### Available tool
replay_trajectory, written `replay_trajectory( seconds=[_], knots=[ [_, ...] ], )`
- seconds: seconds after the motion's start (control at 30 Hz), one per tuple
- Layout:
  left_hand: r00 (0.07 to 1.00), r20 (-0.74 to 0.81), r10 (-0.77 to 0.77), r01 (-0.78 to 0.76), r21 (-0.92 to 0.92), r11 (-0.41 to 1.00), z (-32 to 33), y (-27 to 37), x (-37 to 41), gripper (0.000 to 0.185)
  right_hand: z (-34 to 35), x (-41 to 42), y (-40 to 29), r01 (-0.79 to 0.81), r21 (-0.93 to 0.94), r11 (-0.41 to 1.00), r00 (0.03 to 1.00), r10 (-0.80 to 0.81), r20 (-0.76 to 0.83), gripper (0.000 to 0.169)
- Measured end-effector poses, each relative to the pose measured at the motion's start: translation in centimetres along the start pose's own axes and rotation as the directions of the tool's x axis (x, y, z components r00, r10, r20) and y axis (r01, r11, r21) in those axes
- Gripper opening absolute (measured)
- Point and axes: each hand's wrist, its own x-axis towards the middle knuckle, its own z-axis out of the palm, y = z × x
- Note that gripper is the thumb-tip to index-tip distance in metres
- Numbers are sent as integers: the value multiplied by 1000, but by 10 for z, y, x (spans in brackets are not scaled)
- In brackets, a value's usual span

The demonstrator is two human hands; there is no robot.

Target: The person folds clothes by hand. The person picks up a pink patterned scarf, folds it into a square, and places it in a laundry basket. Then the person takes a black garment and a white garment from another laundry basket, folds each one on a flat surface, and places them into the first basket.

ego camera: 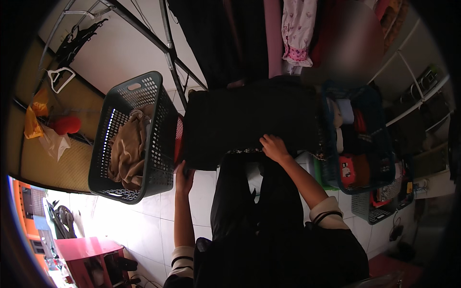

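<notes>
A dark cloth garment point(248, 115) lies spread flat in front of me, with patterned trim along part of its near edge and its right side. My left hand point(184, 180) is at the near left corner, thumb and fingers around the cloth's edge. Over the near edge, right of the middle, my right hand point(275, 148) touches the fabric with bent fingers; whether it pinches the cloth is unclear. What supports the garment is mostly hidden.
Left stands a dark green perforated laundry basket point(167, 144) holding brown cloth point(129, 151). A blue basket point(387, 154) with folded clothes is at right, above a smaller grey basket point(360, 208). Clothes point(297, 32) hang ahead from a metal rack point(169, 46). White tiles point(198, 201) cover the floor.
</notes>
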Motion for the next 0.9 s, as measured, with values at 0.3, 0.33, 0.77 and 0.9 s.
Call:
replay_trajectory(
  seconds=[0.3,0.33,0.77,0.9],
  knots=[
    [901,118,417,-323,824,465,57,22,-8,30,-49,-78,124,-302,120,946,953,301,29,30],
    [902,86,424,-334,760,557,30,26,14,32,-51,-78,135,-336,196,921,942,327,79,28],
    [942,-17,336,-252,628,737,50,57,130,40,-5,-74,192,-561,549,619,690,716,-102,37],
    [852,129,508,-267,941,208,16,40,100,40,12,-98,201,-523,697,490,650,759,-45,36]
  ],
)
